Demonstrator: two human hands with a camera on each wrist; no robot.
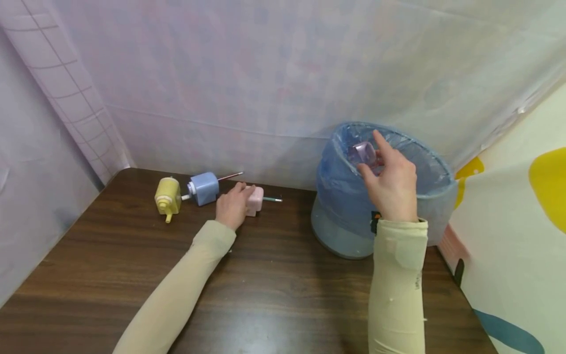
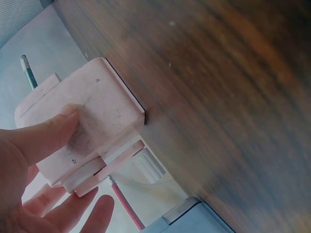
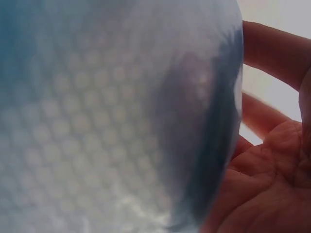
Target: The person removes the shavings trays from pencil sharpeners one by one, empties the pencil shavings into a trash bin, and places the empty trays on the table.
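Observation:
Near the back of the table, my left hand (image 1: 232, 206) grips a pink crank pencil sharpener (image 1: 254, 200), with a green pencil (image 1: 271, 199) sticking out of it. The left wrist view shows the thumb pressed on the sharpener's smudged pink side (image 2: 97, 107) and the other fingers around the crank end. Over the mouth of a blue bin, my right hand (image 1: 393, 182) holds a small clear purplish shavings drawer (image 1: 365, 153), tilted. In the right wrist view the bin's wall (image 3: 97, 121) hides the drawer, and only part of the hand (image 3: 267, 160) shows.
Left of the pink sharpener stand a blue sharpener (image 1: 205, 189) with a dark red pencil (image 1: 231, 176) and a yellow sharpener (image 1: 168, 196). The bin (image 1: 342, 221), lined with a blue bag, stands at the table's right side. A curtain (image 1: 265, 73) hangs behind.

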